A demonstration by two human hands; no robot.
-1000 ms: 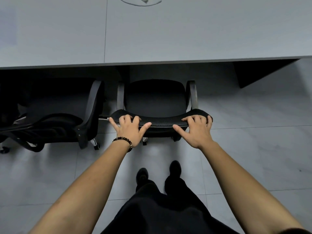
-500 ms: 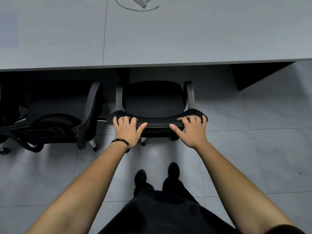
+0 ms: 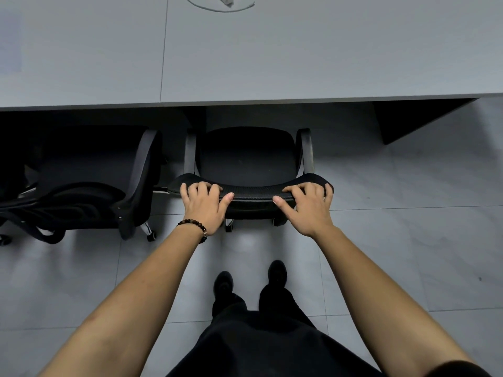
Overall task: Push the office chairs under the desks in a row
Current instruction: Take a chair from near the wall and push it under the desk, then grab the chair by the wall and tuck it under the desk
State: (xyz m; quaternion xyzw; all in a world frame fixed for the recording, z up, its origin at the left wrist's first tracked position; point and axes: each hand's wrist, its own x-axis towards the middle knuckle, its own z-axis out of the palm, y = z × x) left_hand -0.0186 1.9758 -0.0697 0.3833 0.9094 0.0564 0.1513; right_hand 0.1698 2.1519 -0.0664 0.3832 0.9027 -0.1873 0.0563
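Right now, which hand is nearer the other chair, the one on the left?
Left. The left hand grips the backrest at its left end, the end next to the other chair; the right hand grips the backrest's right end, farther away.

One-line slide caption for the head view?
Left hand and right hand grip the backrest of a black office chair facing the grey desk, beside a second chair.

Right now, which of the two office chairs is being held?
The right-hand chair: the left hand and right hand grip its backrest top. The left-hand chair stands untouched.
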